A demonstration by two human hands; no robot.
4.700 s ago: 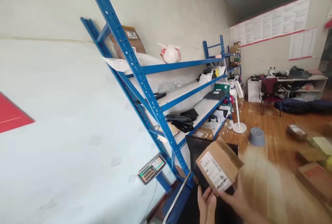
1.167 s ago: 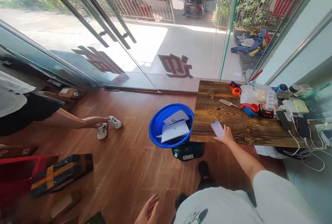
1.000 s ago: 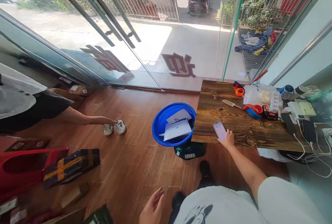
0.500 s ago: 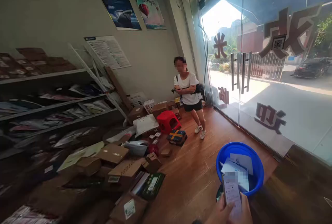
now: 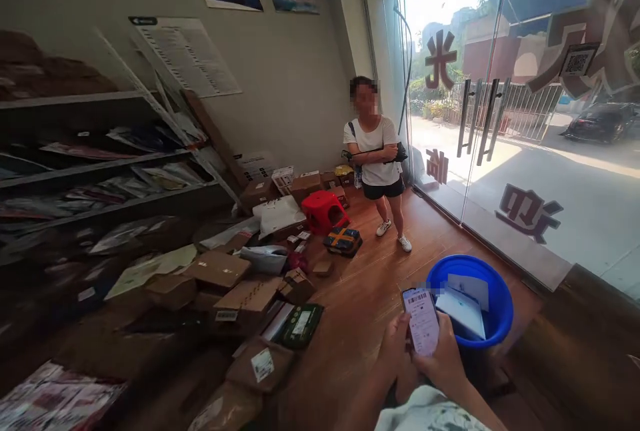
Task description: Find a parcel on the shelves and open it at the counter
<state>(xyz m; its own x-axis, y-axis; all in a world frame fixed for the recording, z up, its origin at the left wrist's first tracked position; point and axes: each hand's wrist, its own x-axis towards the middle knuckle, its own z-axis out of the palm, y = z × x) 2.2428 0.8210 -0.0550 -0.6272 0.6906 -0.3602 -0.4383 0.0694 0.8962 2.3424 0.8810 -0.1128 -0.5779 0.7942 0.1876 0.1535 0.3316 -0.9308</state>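
A smartphone (image 5: pixel 423 326) with a lit screen, showing a barcode and lines of small text, is held upright between both hands. My left hand (image 5: pixel 395 344) is closed around its left edge. My right hand (image 5: pixel 445 353) grips the lower right side, the thumb along the screen's edge. Just beyond the phone stands a blue round tub (image 5: pixel 504 291) holding flat white packages (image 5: pixel 463 311). The phone's back and the fingers behind it are hidden.
A person (image 5: pixel 376 151) with folded arms stands near the glass doors (image 5: pixel 480 118). Cardboard boxes (image 5: pixel 250 301), bags and a red stool (image 5: pixel 324 212) cover the floor to the left. Shelves (image 5: pixel 100 164) with parcels line the left wall.
The phone and both hands have moved left and up in view, leaving more of the tub exposed. The phone's screen content looks different. The camera has tilted down; the person faces more this way.
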